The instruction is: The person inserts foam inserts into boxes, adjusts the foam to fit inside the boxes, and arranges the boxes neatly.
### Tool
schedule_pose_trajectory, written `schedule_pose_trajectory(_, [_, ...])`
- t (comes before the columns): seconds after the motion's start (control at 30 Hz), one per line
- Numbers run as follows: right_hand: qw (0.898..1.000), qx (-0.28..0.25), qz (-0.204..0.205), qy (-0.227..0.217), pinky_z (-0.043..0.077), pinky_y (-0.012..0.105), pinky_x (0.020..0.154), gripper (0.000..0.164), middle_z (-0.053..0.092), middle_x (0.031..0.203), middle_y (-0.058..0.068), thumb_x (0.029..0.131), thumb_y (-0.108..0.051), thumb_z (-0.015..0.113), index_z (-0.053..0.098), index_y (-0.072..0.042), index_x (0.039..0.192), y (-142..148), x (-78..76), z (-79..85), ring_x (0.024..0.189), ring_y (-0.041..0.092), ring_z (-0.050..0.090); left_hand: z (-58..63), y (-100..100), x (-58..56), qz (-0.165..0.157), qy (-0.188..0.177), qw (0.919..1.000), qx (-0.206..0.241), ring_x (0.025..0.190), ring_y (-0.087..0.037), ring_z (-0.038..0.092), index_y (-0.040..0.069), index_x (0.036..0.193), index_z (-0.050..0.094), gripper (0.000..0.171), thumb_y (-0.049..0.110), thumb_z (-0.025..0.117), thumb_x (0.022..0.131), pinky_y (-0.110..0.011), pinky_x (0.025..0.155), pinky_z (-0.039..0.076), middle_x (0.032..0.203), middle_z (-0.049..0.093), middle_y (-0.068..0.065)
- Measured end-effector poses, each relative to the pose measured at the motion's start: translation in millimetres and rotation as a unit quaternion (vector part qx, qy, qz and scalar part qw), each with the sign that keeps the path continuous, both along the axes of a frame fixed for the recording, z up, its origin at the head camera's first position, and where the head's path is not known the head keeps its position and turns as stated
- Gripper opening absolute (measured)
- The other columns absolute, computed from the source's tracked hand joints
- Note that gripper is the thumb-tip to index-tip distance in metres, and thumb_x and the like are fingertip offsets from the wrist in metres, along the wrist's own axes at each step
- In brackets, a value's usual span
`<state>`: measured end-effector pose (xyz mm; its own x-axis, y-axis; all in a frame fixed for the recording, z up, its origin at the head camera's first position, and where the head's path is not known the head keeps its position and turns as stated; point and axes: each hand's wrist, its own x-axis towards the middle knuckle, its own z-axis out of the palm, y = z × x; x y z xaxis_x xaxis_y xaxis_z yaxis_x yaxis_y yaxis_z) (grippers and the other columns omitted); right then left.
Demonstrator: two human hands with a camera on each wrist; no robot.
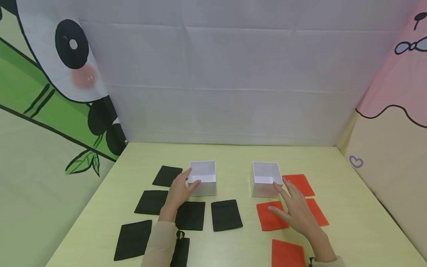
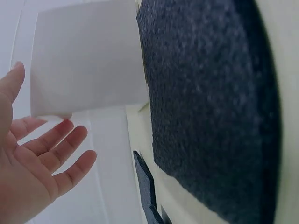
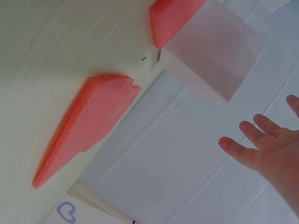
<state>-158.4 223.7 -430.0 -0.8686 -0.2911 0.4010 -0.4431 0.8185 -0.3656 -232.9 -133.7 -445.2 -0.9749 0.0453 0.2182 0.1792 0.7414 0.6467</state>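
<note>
My left hand [image 1: 178,191] is at the left side of an open-topped white box [image 1: 204,189], index finger by its back corner and thumb near its front corner. The left wrist view shows the fingers spread, with some tips partly hidden behind the box [image 2: 88,60]. Over at the other white box [image 1: 261,190], my right hand [image 1: 295,209] hovers with loosely spread fingers, its fingertips overlapping the box's right front corner in the head view. Seen from the right wrist, that hand [image 3: 280,151] holds nothing. A red foam square [image 1: 271,218] lies below its thumb.
Several black foam squares [image 1: 227,216] lie flat around the left box and arm, one of them [image 1: 180,254] partly covered by the sleeve. More red squares [image 1: 287,254] lie near the right arm. A pale cloth wall [image 1: 217,111] borders the back of the table [image 1: 233,152].
</note>
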Motion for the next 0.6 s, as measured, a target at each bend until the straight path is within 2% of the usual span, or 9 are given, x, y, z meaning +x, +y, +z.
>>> schedule_pose_trajectory(0.17, [1.000,0.001,0.002,0.004,0.025,0.062,0.090,0.069,0.030,0.137,0.022,0.076,-0.041,0.067,0.042,-0.010,0.133,2,0.7,-3.1,0.122,0.040,0.026,-2.8,-6,-6.1,-0.003,-0.012,0.9997,0.020,0.092,-0.028,0.054,0.003,0.132,0.043,0.064,0.033,0.065,0.081,-0.040,0.073,0.046,0.113,0.056,-0.017])
schedule_pose_trajectory(0.33, [1.000,0.000,0.006,-0.001,0.024,0.062,0.089,0.071,0.033,0.135,0.021,0.076,-0.039,0.069,0.041,-0.011,0.134,3,4.2,-3.5,0.122,0.040,0.027,-3.1,-8,-10.1,0.000,-0.032,0.9990,0.031,0.088,-0.027,0.055,0.007,0.133,0.043,0.066,0.034,0.068,0.078,-0.038,0.070,0.047,0.109,0.057,-0.017])
schedule_pose_trajectory(0.47, [1.000,-0.004,0.017,-0.004,0.025,0.063,0.088,0.071,0.036,0.134,0.019,0.075,-0.035,0.070,0.040,-0.010,0.134,6,7.2,-5.6,0.122,0.039,0.027,-3.4,-8,-9.9,0.001,-0.031,0.9989,0.035,0.086,-0.025,0.057,0.008,0.133,0.044,0.067,0.035,0.068,0.077,-0.037,0.069,0.048,0.108,0.058,-0.016])
schedule_pose_trajectory(0.6, [1.000,0.004,0.015,-0.027,0.026,0.063,0.088,0.070,0.035,0.134,0.019,0.075,-0.037,0.069,0.042,-0.008,0.133,9,10.3,-8.8,0.122,0.039,0.027,-3.9,-8,-7.4,0.001,-0.028,0.9986,0.044,0.084,-0.024,0.058,0.008,0.133,0.044,0.066,0.035,0.068,0.077,-0.036,0.067,0.048,0.110,0.057,-0.016])
